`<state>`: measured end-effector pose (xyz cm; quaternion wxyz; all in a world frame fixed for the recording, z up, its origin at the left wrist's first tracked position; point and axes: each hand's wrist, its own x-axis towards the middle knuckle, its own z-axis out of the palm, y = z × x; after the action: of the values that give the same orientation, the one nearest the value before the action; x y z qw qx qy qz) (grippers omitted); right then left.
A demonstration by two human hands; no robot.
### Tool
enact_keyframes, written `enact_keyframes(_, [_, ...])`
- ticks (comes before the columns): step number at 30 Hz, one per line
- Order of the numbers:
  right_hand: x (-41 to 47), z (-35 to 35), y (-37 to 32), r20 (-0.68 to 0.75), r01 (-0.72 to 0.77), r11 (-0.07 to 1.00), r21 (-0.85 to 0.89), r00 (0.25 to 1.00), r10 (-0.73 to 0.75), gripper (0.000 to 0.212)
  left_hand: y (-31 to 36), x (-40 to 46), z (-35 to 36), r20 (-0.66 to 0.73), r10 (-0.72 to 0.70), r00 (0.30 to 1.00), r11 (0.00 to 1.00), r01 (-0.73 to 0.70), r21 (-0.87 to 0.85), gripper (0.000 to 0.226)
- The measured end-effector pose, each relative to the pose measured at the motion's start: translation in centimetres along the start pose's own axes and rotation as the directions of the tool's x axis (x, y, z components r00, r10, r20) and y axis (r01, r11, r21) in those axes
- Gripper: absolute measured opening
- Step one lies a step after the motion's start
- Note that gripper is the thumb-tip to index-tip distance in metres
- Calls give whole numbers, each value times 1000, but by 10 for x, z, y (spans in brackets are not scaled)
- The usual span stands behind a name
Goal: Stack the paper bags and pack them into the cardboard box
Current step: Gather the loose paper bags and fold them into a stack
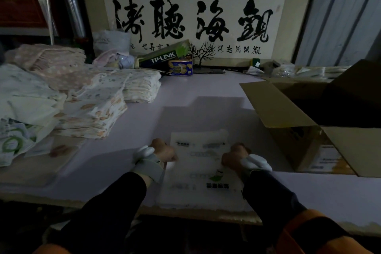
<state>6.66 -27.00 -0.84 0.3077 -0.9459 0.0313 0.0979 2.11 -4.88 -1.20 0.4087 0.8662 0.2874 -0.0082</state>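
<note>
A pale stack of paper bags with dark print and a green logo lies on the table in front of me, blurred. My left hand is closed on its left edge and my right hand is closed on its right edge. Both wrists carry white devices on grey straps. To the right stands the open cardboard box, flaps spread, its inside dark. More flat bags lie beyond the box at the back right.
Piles of folded patterned cloth fill the table's left side. At the back are a TP-LINK carton, a blue biscuit tin, a small black tree ornament and a framed calligraphy panel. The table's front edge is near my arms.
</note>
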Motion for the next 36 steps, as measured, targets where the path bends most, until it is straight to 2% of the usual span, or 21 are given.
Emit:
enact_keyframes(3, [-2,-2,5,11,9,1000,0,1000,-9,50,2,-3,3,33,4,999,999,-2,-38,45])
enact_keyframes(7, [-3,-5,16,69,8,1000,27,998,-10,58,2,-4,9,100,-20,995,976,41,-213,57])
enact_keyframes(12, [-4,-2,1,-7,-1,997,76,1000,2,46,7,-14,7,115,34,993,987,-16,-158,61])
enact_keyframes(16, [-3,-3,3,17,-6,996,94,1000,4,46,9,-22,6,126,137,982,970,-107,-219,42])
enact_keyframes(19, [-4,-3,3,13,-12,994,106,1000,10,46,9,-25,7,175,199,964,936,-135,-324,46])
enact_keyframes(22, [-4,-3,4,12,-12,994,106,1000,11,46,8,-27,12,235,191,953,914,-86,-396,49])
enact_keyframes(31, [-4,0,4,13,-39,994,102,999,38,45,6,-27,12,307,191,932,906,-47,-420,23])
enact_keyframes(36, [-7,-5,14,53,-9,999,43,999,7,51,3,-24,14,279,175,944,911,-48,-410,36])
